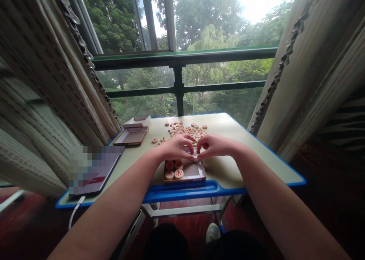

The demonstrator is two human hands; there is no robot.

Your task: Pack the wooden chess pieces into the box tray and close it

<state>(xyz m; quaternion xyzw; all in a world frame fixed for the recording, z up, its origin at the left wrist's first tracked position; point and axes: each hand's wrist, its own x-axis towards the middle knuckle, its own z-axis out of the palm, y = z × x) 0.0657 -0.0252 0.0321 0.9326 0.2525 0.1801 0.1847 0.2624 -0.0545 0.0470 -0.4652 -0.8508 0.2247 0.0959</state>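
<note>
Presently on view, item by item:

- Left hand (175,148): curled over the far end of the wooden tray (196,171), fingertips meeting those of the right; whether it grips anything cannot be told
- Right hand (215,146): fingertips pinched together on one round xiangqi piece (195,156), held just above the tray's far edge, between the two hands
- Tray: shallow, at the desk's near edge, with four stacked pieces (174,170) filling its left end and the rest bare
- Loose pieces (186,130): scattered on the desk (245,142) beyond the hands, towards the window (176,81)
- Open box (131,137) with a lid (138,121) behind it: far left of the desk, well apart from the tray
- Flat dark device (95,170): near left corner, blurred, white cable (74,211) hanging off it
- Curtains (42,100): either side
</note>
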